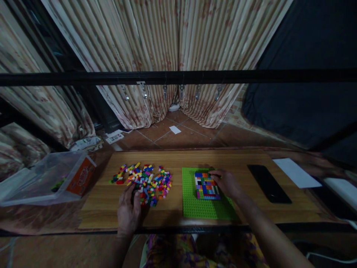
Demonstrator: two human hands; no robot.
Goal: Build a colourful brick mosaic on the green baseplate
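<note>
My left hand (129,210) rests at the near left edge of a heap of small coloured toy bricks (152,182). Its thumb stands apart from the loosely bent fingers, and no brick shows in its grasp. On the right, a green studded baseplate (192,210) carries a low rectangular build of multicoloured bricks (206,188). My right hand (225,182) reaches over the plate, with its fingers pinched together at the far right corner of that build. Whatever lies between these fingertips is hidden or too small to name.
A clear plastic box (47,186) with an orange label lies left of the wooden board (167,219). To the right are a black phone-like slab (269,184) and a white sheet (297,173). A dark horizontal bar (178,77) with hanging metal clips crosses beyond the board.
</note>
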